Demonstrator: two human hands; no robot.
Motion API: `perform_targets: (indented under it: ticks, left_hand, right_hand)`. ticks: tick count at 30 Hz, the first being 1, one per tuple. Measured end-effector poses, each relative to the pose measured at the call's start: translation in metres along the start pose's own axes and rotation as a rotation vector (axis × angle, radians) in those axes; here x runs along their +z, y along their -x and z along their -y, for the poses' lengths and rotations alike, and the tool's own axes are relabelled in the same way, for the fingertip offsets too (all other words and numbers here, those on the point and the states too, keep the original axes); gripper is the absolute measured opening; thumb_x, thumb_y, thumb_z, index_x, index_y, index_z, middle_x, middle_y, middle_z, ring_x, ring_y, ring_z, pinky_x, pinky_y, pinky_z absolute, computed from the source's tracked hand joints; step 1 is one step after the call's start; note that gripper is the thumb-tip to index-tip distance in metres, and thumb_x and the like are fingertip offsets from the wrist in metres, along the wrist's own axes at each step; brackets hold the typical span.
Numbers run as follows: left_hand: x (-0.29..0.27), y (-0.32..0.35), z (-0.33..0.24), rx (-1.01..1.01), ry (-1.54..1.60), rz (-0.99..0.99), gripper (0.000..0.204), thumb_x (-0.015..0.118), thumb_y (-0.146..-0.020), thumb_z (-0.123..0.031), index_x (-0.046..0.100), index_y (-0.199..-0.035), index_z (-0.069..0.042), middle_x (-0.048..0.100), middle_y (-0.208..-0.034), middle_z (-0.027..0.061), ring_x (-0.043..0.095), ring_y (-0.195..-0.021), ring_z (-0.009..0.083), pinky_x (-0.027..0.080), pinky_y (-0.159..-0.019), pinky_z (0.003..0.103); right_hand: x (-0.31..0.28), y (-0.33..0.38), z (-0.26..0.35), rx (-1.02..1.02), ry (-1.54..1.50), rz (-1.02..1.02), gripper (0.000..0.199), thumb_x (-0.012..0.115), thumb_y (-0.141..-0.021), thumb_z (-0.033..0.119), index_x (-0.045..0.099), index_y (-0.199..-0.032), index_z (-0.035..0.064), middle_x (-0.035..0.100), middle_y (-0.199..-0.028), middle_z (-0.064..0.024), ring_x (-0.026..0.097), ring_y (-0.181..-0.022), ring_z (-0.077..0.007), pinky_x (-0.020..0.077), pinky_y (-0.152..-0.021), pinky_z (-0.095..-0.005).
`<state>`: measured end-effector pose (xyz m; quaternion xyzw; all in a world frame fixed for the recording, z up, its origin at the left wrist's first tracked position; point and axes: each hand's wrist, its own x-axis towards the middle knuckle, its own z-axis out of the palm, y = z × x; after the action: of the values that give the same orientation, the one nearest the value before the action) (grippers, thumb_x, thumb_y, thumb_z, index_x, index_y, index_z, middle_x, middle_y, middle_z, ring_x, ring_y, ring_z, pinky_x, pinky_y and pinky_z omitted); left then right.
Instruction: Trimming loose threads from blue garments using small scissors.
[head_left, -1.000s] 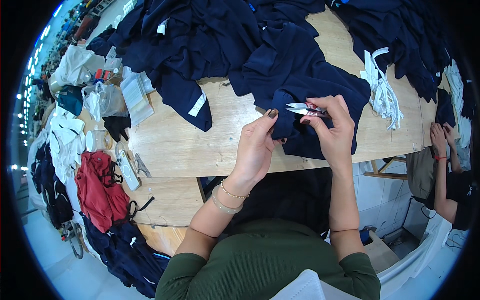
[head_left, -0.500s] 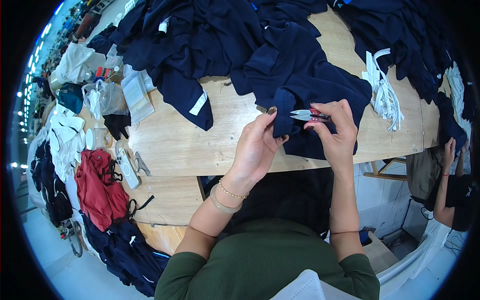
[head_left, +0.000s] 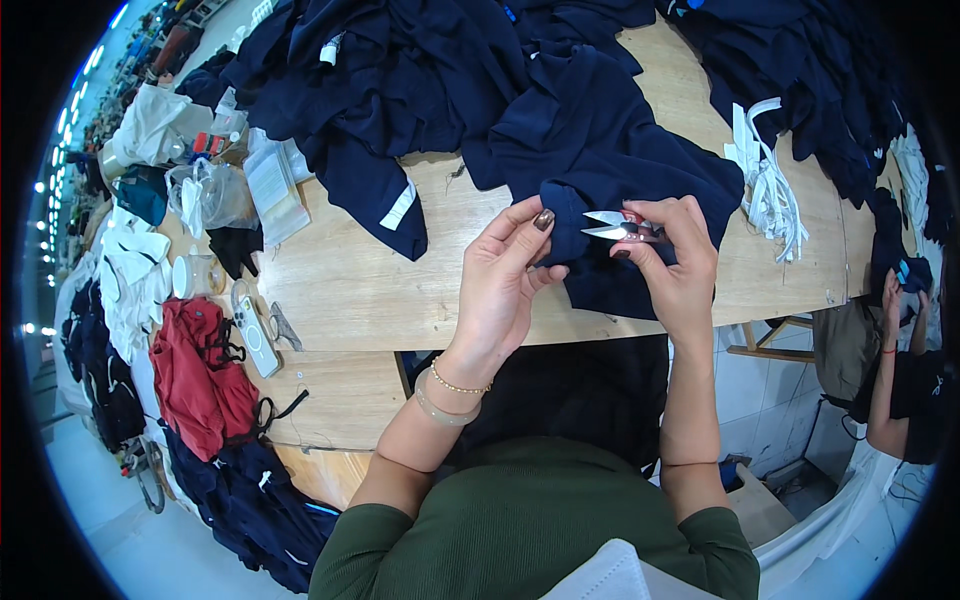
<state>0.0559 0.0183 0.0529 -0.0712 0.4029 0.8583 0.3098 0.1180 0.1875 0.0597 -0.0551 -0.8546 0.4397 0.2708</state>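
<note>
A navy blue garment [head_left: 630, 150] lies over the wooden table in front of me, its near end raised at my hands. My left hand [head_left: 510, 265] pinches the hemmed edge of this garment between thumb and fingers. In my right hand [head_left: 675, 255] is a pair of thread snips [head_left: 630, 228] with red grips. Their two pointed blades stand apart and point left toward the hem, close over the cloth. Whether the blades touch any thread is too small to tell.
More navy garments [head_left: 390, 90] heap along the far side. White strips [head_left: 768, 180] lie to the right. At left are a phone [head_left: 256, 338], a plastic bag [head_left: 212, 195] and a red garment [head_left: 198, 380]. Another person's hand [head_left: 891, 300] handles cloth at far right.
My left hand has shifted slightly left and its fingers have moved along the hem. The snips' blades have spread wider. At far right, the co-worker's cloth has moved.
</note>
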Motion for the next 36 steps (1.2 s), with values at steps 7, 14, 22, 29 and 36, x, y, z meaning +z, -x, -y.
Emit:
perform_targets:
  ticks: [7,14,22,29,36]
  left_hand:
    - [0.002,0.0,0.001,0.044,-0.101,-0.002,0.025,0.062,-0.093,-0.012,0.061,-0.116,-0.001,0.066,-0.091,0.0023,0.062,-0.076,0.0063,0.059,-0.068,0.028]
    - [-0.002,0.0,0.0,0.041,-0.123,0.027,0.029,0.06,-0.094,-0.012,0.057,-0.121,-0.001,0.066,-0.095,0.0022,0.062,-0.079,0.0068,0.059,-0.072,0.028]
    - [0.0,0.0,-0.001,0.049,-0.066,0.004,0.025,0.058,-0.095,-0.008,0.059,-0.118,0.0,0.065,-0.091,0.0025,0.06,-0.076,0.0064,0.06,-0.071,0.028]
    - [-0.032,-0.015,-0.019,0.224,-0.093,-0.142,0.018,0.053,-0.097,-0.006,0.058,-0.113,0.0,0.06,-0.085,0.0011,0.059,-0.073,0.0053,0.061,-0.08,0.032]
    - [-0.006,0.002,0.024,0.239,-0.208,0.053,0.02,0.051,-0.097,-0.006,0.061,-0.114,-0.001,0.058,-0.103,0.0042,0.057,-0.096,0.009,0.054,-0.089,0.032]
  right_hand:
    - [-0.001,-0.006,0.006,-0.102,0.119,0.048,0.028,0.078,-0.068,0.013,0.068,-0.093,0.0031,0.062,-0.078,-0.0036,0.047,-0.07,-0.0196,0.0406,-0.06,-0.0298]
    - [-0.011,-0.009,0.002,-0.165,0.184,0.039,0.026,0.078,-0.068,0.012,0.069,-0.091,0.0028,0.063,-0.076,-0.0037,0.047,-0.069,-0.0198,0.0398,-0.06,-0.0297]
    - [-0.005,-0.006,0.001,-0.13,0.161,0.097,0.02,0.075,-0.072,0.007,0.067,-0.09,0.002,0.063,-0.08,-0.0052,0.051,-0.072,-0.018,0.043,-0.062,-0.0283]
    - [-0.053,0.011,-0.05,0.225,-0.128,-0.236,0.019,0.07,-0.087,0.015,0.059,-0.097,0.004,0.057,-0.09,-0.0007,0.037,-0.066,-0.0063,0.0322,-0.06,-0.0186]
    - [-0.008,0.052,-0.017,0.594,-0.624,-0.046,0.018,0.06,-0.094,0.016,0.069,-0.101,0.0013,0.051,-0.068,0.0061,0.035,-0.057,-0.0006,0.0225,-0.05,-0.0194]
